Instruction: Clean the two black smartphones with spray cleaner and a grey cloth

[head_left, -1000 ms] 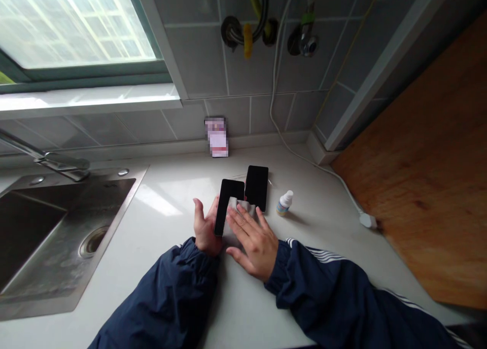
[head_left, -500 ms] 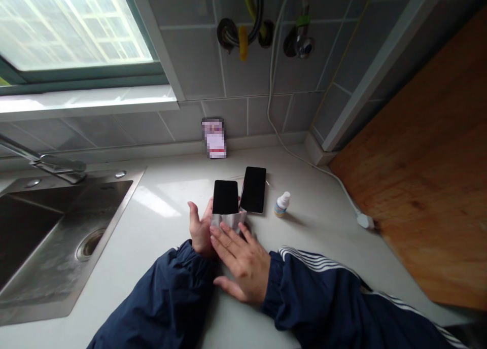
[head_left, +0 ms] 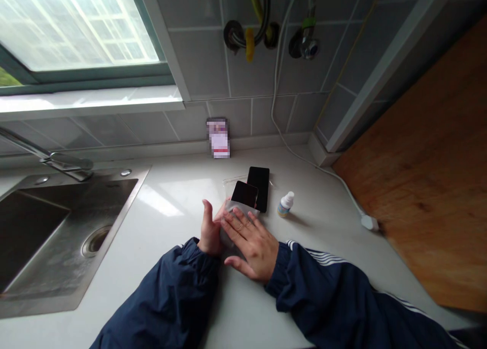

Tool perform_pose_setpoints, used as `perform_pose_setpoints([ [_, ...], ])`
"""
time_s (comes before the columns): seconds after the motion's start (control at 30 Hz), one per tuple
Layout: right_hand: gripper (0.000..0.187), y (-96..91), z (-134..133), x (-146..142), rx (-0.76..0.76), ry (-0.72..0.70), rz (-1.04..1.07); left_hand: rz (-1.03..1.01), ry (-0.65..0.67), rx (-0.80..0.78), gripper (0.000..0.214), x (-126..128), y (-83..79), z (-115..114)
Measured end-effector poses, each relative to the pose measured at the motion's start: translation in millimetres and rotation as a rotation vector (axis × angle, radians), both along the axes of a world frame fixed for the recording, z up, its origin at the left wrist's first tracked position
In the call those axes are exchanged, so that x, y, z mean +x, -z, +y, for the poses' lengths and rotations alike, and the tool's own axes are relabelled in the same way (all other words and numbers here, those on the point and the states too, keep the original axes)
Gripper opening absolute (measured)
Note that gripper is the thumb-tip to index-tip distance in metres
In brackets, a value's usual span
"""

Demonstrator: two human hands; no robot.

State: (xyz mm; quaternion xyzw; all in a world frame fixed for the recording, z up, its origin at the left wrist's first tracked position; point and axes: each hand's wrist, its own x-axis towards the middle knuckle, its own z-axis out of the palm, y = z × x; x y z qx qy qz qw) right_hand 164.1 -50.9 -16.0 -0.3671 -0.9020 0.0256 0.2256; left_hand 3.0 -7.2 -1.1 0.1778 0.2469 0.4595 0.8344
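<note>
Swung right, a black phone (head_left: 244, 194) rests on grey cloth (head_left: 239, 212); the right hand (head_left: 251, 252) lies flat-gripped on it, the left hand (head_left: 210, 228) open beside.

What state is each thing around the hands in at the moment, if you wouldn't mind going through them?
Left hand: raised on its edge, against the cloth.
Right hand: spread flat on the cloth.
Cloth: bunched under the right hand.
Near phone: screen dark, lower end in the cloth.
Far phone: screen dark, lying on the counter.
Bottle: capped.
</note>
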Motion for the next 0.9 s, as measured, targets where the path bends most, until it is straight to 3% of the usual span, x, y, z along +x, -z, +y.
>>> perform_pose_setpoints([
  [0.13, 0.083, -2.3, 7, 5, 0.054, 0.116, 0.026, 0.042, 0.062, 0.070, 0.087, 4, 1.6, -2],
  [0.47, 0.083, -7.2, 14, 9, 0.125, 0.334, 0.183, 0.145, 0.067, 0.307, 0.067, 7, 9.3, 0],
  [0.7, 0.081, -9.9, 16, 11, 0.128, 0.335, 0.221, 0.191, 0.078, 0.403, 0.058, 3, 16.4, -1],
  [0.9, 0.082, -8.6, 17, 11, 0.123, 0.330, 0.230, 0.166, 0.061, 0.338, 0.060, 3, 17.3, -2],
])
